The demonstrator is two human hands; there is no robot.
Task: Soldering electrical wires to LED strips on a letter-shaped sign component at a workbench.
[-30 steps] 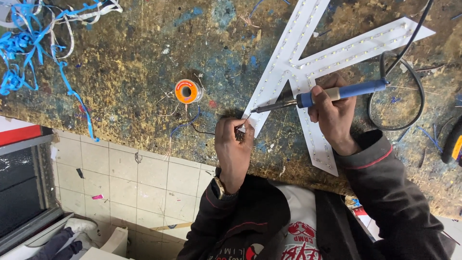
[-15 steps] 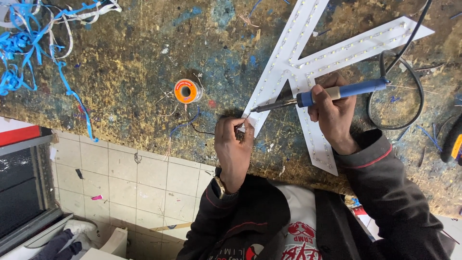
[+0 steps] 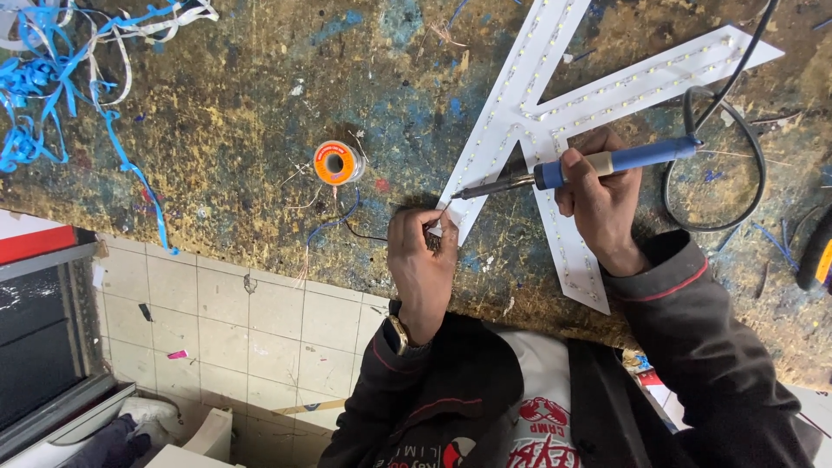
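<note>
Head view: right hand grips blue-handled soldering iron, tip at near left end of white letter panel on worn bench; left hand pinches thin wire there. LED rows look laid already, wire joint seems under way; solder spool just left

On the workbench, the solder spool lies left of the letter panel, cable loop at its right.

- The white letter panel runs off the top edge.
- The solder wire in the left grip is too thin to make out.
- The black-and-orange tool is cut by the right edge.
</note>
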